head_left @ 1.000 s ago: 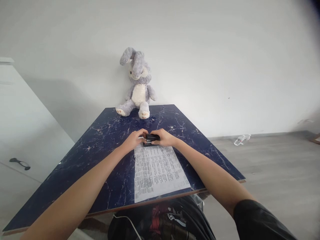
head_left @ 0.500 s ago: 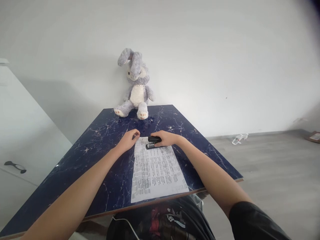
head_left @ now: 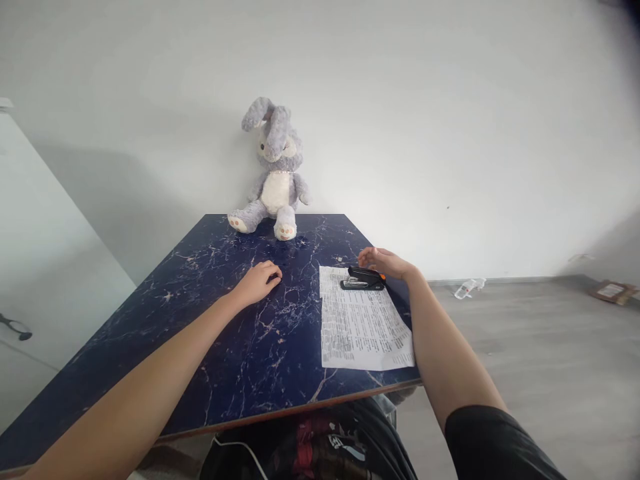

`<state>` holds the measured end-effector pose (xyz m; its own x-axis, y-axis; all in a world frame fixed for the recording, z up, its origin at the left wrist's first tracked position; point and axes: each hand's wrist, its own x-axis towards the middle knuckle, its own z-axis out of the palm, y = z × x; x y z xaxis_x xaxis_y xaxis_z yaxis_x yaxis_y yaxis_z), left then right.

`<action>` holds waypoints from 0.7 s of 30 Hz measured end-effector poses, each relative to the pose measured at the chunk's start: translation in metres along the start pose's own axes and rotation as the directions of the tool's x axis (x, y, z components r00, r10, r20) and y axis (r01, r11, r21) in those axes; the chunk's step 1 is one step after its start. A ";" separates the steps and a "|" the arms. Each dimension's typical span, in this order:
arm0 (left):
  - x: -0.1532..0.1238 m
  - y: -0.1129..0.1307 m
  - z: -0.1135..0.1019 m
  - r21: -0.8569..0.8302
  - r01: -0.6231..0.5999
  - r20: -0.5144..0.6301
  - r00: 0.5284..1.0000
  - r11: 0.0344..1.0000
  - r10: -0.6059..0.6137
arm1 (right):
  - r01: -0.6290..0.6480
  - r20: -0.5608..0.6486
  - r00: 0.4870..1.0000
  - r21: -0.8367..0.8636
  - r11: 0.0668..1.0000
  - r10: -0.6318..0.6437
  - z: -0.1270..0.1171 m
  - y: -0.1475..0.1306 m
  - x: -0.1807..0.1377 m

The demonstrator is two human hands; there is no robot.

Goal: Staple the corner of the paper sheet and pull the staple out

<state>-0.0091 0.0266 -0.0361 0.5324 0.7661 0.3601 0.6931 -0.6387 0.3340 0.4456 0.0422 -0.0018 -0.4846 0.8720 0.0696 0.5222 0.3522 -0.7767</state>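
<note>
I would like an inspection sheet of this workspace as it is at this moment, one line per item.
Surface: dark blue marbled table, flat, against a white wall.
Job's things: printed paper sheet near the table's right front edge; black stapler lying on its far end.
Clutter: plush rabbit seated at the far edge.
Hands: left hand resting on the bare table, holding nothing; right hand open just behind the stapler, contact unclear.
Cables: white cable below the front edge.
Surroundings: plastic bottle on the floor; white cabinet at left.
</note>
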 end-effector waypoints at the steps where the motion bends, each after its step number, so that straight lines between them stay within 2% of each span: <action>1: 0.000 0.000 0.000 0.004 -0.001 -0.001 1.000 1.000 0.001 | 0.022 -0.066 0.998 -0.027 0.999 -0.024 0.003 0.006 0.002; 3: 0.000 0.000 0.001 0.002 -0.004 -0.003 1.000 1.000 0.004 | 0.078 -0.119 0.988 -0.169 0.983 -0.098 0.011 0.015 0.013; 6: 0.000 0.001 0.002 -0.054 0.013 -0.025 1.000 0.998 -0.014 | 0.160 -0.050 0.981 -0.342 0.926 -0.188 0.030 0.018 0.036; 9: 0.003 -0.002 0.000 -0.140 0.064 -0.135 0.987 0.988 -0.083 | 0.145 0.085 0.989 -0.452 0.880 -0.119 0.051 0.014 0.058; 11: 0.005 -0.008 -0.004 -0.174 0.100 -0.258 0.956 0.980 -0.143 | 0.092 0.101 0.994 -0.549 0.831 -0.044 0.065 0.009 0.071; 14: 0.008 -0.024 -0.012 -0.231 0.179 -0.444 0.855 0.956 -0.268 | 0.029 0.055 0.998 -0.646 0.763 0.009 0.086 -0.005 0.094; 17: 0.005 -0.044 -0.025 -0.299 0.259 -0.586 0.710 0.918 -0.391 | 0.048 0.060 0.998 -0.667 0.744 -0.011 0.117 -0.029 0.125; 21: -0.006 -0.068 -0.046 -0.360 0.336 -0.715 0.499 0.870 -0.489 | 0.158 0.142 0.986 -0.664 0.731 -0.084 0.180 -0.076 0.173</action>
<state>-0.0813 0.0620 -0.0209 -0.4206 0.6434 0.6397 0.6074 -0.3240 0.7253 0.1955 0.1054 -0.0438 -0.6215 0.7822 0.0448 0.7712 0.6208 -0.1411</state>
